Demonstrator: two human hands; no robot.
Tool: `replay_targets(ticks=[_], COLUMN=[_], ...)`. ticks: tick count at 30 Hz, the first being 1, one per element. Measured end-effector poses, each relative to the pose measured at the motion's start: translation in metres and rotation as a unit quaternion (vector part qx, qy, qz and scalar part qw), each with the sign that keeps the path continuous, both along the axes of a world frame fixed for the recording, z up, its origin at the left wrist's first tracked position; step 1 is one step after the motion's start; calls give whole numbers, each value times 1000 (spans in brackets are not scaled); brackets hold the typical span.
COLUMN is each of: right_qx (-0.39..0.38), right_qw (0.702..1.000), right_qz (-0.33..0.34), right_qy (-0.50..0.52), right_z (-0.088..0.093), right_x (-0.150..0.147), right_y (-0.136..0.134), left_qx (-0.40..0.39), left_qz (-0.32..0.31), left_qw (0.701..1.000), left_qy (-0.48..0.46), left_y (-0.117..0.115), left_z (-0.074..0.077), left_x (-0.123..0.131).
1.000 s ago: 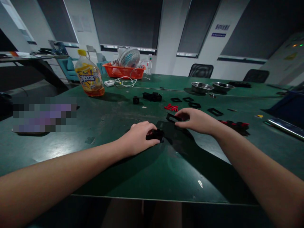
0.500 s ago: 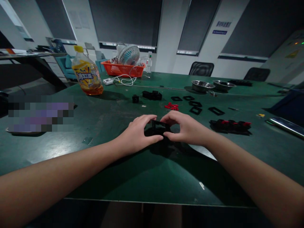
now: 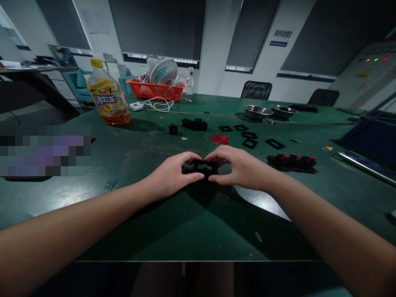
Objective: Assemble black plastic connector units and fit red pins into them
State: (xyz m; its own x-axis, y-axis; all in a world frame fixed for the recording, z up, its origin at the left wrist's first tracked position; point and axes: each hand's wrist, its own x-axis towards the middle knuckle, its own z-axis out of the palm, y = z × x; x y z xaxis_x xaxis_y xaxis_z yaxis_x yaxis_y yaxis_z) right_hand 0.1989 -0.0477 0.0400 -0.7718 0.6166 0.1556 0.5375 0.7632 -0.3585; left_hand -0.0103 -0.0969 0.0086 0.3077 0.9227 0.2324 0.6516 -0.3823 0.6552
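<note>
Between my two hands is a black plastic frame (image 3: 213, 166) with an opening in its middle, just above the table. My left hand (image 3: 176, 173) grips its left side, thumb at the near edge and fingers over the far edge. My right hand (image 3: 238, 167) holds the right side in the same way. Beyond the hands lie several small red pieces (image 3: 219, 139) and several flat black rectangular frames (image 3: 250, 143). A black assembly with red parts (image 3: 291, 162) sits to the right of my right hand.
Farther back are a black block assembly (image 3: 194, 124) and a small black cube (image 3: 173, 129). A drink bottle (image 3: 108, 97) stands left, near an orange basket (image 3: 154, 90) holding a fan (image 3: 163, 72) and a white cable (image 3: 161, 105). Metal bowls (image 3: 258, 112) are at back right on the green table (image 3: 148, 243).
The black frame has tilted in my hands, so its opening now faces me more. Both hands have shifted only slightly. The whole view has moved a little.
</note>
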Motion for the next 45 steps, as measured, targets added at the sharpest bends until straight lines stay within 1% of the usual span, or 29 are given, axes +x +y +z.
replay_targets(ticks=[5,9,13,19,35,45], right_qx=[-9,12,34,34,48,36], right_qw=[1000,999,999,999,998,999], right_qz=[-19,-21,-15,-2,20,12], right_qy=[15,28,27,32,26,27], right_z=[-1,-5,-9,-13,-16,-13], right_x=[3,5,6,7,8,7], right_y=[-4,-8,-9,-5,-2,-4], left_qx=[-18,-25,-25,-29,-51,-43], left_qz=[3,-3,-10,-9,-9,-12], left_qw=[1000,999,999,1000,999,999], left_qy=[-9,-19,-19,-8,-5,-1], left_y=[0,0,0,1,0,1], left_z=[0,-2,-3,-2,1,1], left_x=[0,0,0,0,-1,-1])
